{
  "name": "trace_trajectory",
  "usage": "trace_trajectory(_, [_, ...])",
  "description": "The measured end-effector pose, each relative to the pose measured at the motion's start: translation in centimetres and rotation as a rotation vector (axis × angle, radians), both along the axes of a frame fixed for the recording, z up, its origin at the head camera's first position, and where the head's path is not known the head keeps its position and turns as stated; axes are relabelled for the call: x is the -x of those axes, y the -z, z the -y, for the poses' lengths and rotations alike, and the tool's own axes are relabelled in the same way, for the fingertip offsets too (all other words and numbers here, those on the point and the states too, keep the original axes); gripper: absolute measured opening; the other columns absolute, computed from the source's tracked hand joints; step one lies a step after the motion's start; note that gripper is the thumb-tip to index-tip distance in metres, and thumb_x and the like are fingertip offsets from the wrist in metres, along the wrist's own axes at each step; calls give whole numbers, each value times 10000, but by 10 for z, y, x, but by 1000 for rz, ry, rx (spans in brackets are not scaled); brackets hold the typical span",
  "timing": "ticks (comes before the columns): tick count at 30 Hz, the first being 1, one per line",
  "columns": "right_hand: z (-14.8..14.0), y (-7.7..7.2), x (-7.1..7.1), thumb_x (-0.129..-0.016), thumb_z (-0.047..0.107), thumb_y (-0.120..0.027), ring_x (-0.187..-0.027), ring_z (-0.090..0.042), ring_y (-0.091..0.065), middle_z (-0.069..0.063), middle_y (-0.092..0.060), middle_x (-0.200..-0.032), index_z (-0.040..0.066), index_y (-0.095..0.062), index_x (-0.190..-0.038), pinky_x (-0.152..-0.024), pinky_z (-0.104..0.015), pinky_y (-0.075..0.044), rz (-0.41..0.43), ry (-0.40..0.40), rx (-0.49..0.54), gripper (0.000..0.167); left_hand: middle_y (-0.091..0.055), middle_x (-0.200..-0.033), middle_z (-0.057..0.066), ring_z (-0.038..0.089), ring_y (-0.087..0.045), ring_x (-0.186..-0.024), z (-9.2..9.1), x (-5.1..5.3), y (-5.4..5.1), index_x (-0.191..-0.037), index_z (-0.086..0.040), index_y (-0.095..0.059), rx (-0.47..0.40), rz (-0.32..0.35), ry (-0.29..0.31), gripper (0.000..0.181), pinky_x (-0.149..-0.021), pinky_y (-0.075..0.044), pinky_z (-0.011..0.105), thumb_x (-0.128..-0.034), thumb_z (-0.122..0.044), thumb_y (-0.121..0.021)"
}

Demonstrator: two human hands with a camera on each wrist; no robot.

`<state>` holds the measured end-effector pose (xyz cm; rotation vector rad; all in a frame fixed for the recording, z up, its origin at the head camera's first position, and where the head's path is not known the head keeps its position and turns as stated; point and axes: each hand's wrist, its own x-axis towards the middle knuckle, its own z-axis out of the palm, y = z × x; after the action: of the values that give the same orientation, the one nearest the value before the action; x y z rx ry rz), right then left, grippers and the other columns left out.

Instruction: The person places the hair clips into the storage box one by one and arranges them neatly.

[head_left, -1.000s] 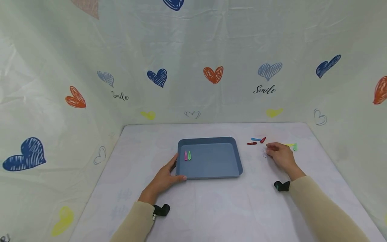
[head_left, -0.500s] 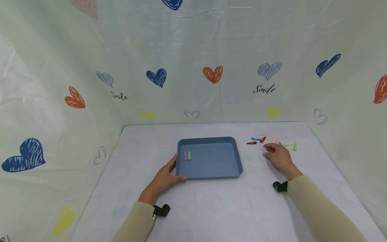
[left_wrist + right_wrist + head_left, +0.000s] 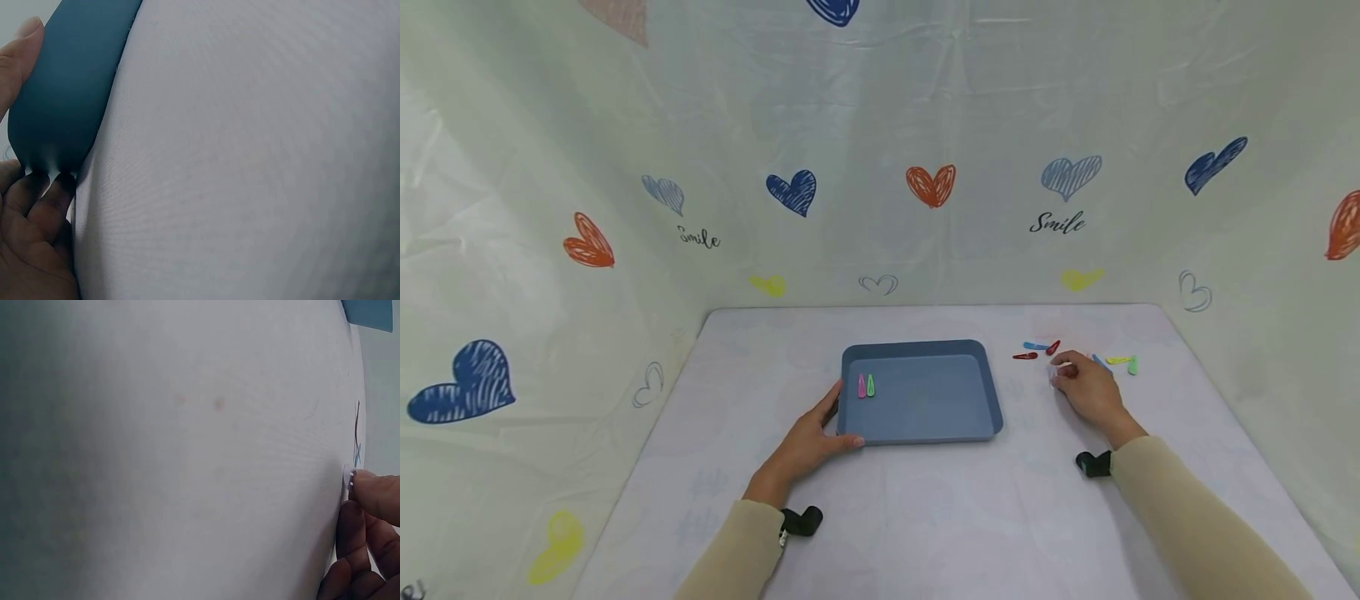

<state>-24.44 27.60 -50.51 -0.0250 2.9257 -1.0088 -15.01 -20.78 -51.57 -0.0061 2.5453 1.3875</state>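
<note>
A white counter (image 3: 925, 517) stands before a pale curtain (image 3: 850, 125) printed with hearts. We see the small pale-lilac piece (image 3: 347, 477), probably a plastic clip, pinched between thumb and finger in the right hand (image 3: 1088, 390); we cannot tell its long axis. From that grip, the blue-grey rectangular tray (image 3: 932, 408) lies at nine o'clock, well apart. Inside, toward its nine-o'clock wall, the slim pink clip (image 3: 861, 386) and slim green clip (image 3: 871, 385) lie side by side, long axes twelve to six, nearer the left hand (image 3: 808, 443), which grips the tray's eight-o'clock corner.
</note>
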Motion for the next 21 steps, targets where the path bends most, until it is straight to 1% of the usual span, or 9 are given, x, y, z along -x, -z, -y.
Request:
trace_trajectory(5, [0, -2, -2, -1033, 111, -615, -880, -264, -616, -178, -703, -1051, 48, -655, -1268, -731, -326, -431, -56, 13, -10, 246, -324, -1719, 127, 347, -325, -1587, -1, -1, 0, -1701, -334, -197, 16, 4, 3, 1185, -1267, -301, 585, -783, -447, -938])
trace_trajectory(7, [0, -3, -3, -1029, 102, -615, -835, -223, -643, -189, -713, -1059, 43, -653, -1274, -695, -293, -455, -68, 25, 12, 254, -320, -1721, 127, 348, -324, -1587, -1, -1, -1, -1701, -331, -196, 16, 4, 3, 1185, -1267, -302, 583, -784, -446, -938])
trace_trajectory(10, [2, -5, -4, -1041, 104, -609, -762, -178, -682, -226, -712, -1112, 32, -627, -1311, -646, -252, -531, -38, 55, 101, 281, -315, -1724, 120, 339, -315, -1592, -1, -1, 0, -1701, -329, -198, 8, 4, 1, 1181, -1272, -296, 575, -787, -443, -936])
trace_trajectory(13, [7, -9, -4, -1060, 110, -598, -723, -173, -703, -270, -693, -1172, 11, -593, -1356, -622, -246, -603, 14, 85, 222, 312, -310, -1726, 112, 329, -305, -1597, -1, -1, 0, -1701, -328, -199, 5, 5, 0, 1177, -1275, -290, 571, -790, -449, -933])
trace_trajectory(15, [11, -11, -4, -1064, 118, -607, -754, -169, -709, -268, -689, -1191, 17, -591, -1367, -650, -245, -623, 33, 105, 269, 320, -309, -1727, 114, 333, -304, -1597, -2, -1, -1, -1702, -326, -198, 10, 5, -1, 1178, -1273, -291, 579, -789, -458, -931])
trace_trajectory(17, [16, -14, -4, -1058, 108, -621, -795, -158, -717, -266, -694, -1191, 9, -597, -1367, -672, -253, -636, 32, 115, 314, 325, -306, -1728, 114, 337, -304, -1597, -2, -1, -1, -1702, -326, -197, 13, 8, -3, 1179, -1271, -292, 583, -789, -459, -931])
trace_trajectory(21, [29, -19, -3, -1043, 90, -649, -831, -121, -721, -208, -693, -1111, 10, -618, -1347, -687, -256, -641, 20, 118, 388, 317, -303, -1730, 111, 342, -304, -1596, -3, -1, -2, -1702, -331, -196, 21, 8, -4, 1175, -1269, -296, 585, -793, -456, -929])
